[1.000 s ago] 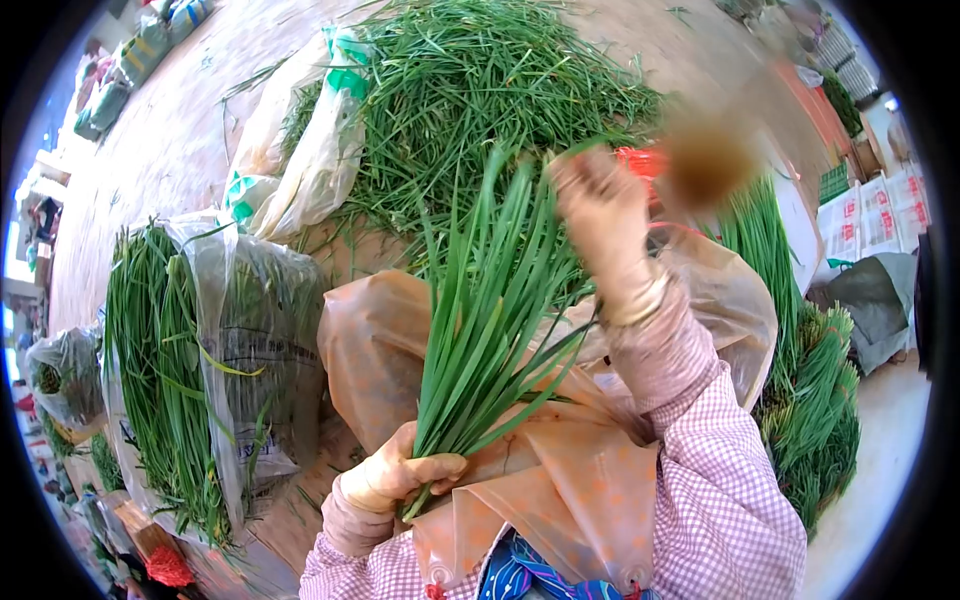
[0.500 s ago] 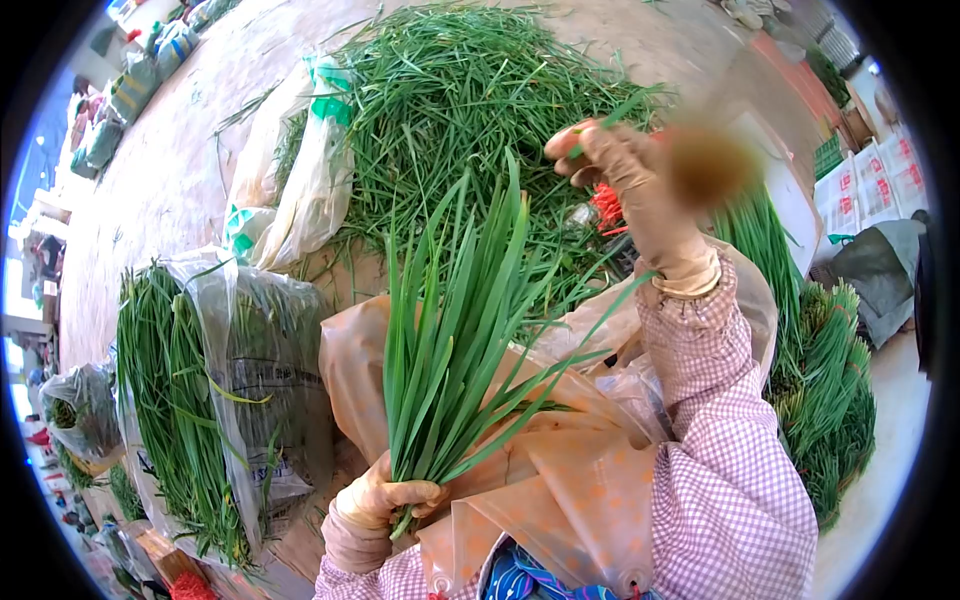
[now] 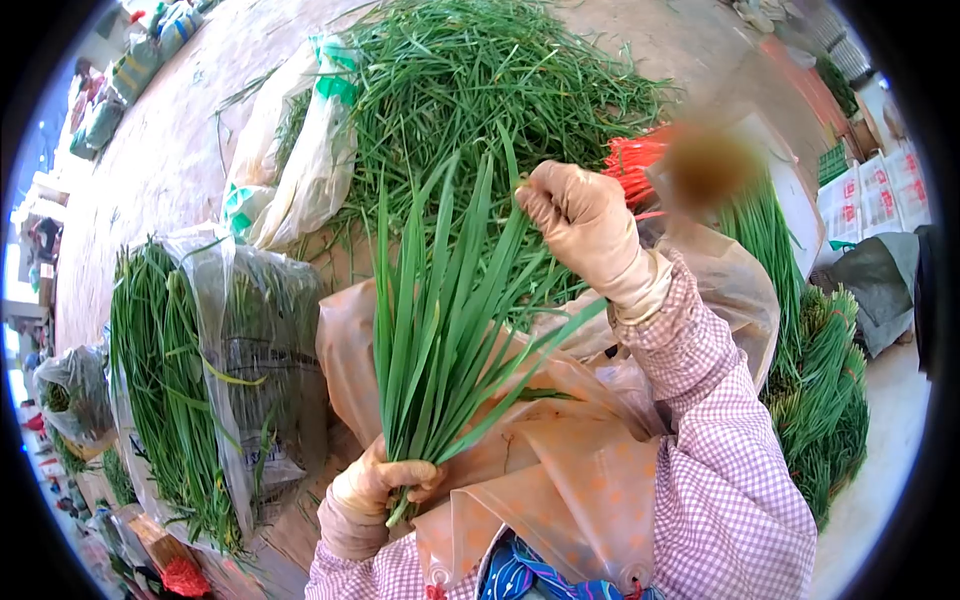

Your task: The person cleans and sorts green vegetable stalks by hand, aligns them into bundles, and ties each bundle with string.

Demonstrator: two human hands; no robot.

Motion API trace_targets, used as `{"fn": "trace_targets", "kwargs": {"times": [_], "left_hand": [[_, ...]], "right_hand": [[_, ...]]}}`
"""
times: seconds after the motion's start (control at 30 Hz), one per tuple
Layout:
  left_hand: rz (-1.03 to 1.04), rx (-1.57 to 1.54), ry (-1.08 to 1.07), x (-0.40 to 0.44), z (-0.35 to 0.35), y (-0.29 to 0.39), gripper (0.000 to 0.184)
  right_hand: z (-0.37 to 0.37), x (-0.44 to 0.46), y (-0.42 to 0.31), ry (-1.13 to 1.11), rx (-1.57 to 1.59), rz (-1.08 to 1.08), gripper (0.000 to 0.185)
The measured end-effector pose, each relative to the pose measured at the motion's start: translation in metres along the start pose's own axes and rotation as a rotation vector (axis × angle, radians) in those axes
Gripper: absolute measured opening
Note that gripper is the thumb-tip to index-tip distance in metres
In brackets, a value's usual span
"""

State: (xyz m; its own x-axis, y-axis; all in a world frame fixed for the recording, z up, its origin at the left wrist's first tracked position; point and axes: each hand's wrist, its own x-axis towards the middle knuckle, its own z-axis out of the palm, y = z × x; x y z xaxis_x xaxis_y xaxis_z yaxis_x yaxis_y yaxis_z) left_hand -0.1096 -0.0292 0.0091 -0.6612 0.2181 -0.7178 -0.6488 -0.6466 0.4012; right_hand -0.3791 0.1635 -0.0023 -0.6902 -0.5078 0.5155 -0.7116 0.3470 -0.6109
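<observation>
The gloved left hand [image 3: 372,487] clasps chive-like leaves [image 3: 440,350] by their stems [image 3: 402,502], seemingly so they fan freely; the right hand [image 3: 592,230], curled, meets their tips [image 3: 487,170], its grip unclear.

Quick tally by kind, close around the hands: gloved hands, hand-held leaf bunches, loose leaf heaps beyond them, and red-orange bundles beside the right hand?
Pale-gloved hands, left hand and right hand: 2
Held bunch of long, flat green leaves: 1
Loose heap of narrow green leaves: 1
Red-orange bundle of thin strips: 1
Total: 5
</observation>
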Motion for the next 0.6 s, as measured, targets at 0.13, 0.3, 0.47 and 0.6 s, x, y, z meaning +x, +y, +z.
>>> {"fn": "trace_targets", "kwargs": {"times": [0.13, 0.3, 0.47, 0.6], "left_hand": [[0.048, 0.329, -0.012, 0.008, -0.010, 0.000, 0.049], [0.043, 0.074, -0.133, 0.014, -0.021, -0.008, 0.062], [0.009, 0.025, -0.085, 0.014, -0.016, -0.008, 0.060], [-0.001, -0.004, -0.100, 0.019, -0.024, -0.016, 0.052]], "right_hand": [[0.022, -0.009, 0.016, 0.128, 0.181, 0.281, 0.016], [-0.009, 0.008, 0.063, 0.274, 0.298, 0.589, 0.011], [-0.021, 0.004, -0.009, 0.228, 0.560, 0.227, 0.016], [-0.011, -0.001, -0.054, -0.341, 0.807, 0.362, 0.020]]}}
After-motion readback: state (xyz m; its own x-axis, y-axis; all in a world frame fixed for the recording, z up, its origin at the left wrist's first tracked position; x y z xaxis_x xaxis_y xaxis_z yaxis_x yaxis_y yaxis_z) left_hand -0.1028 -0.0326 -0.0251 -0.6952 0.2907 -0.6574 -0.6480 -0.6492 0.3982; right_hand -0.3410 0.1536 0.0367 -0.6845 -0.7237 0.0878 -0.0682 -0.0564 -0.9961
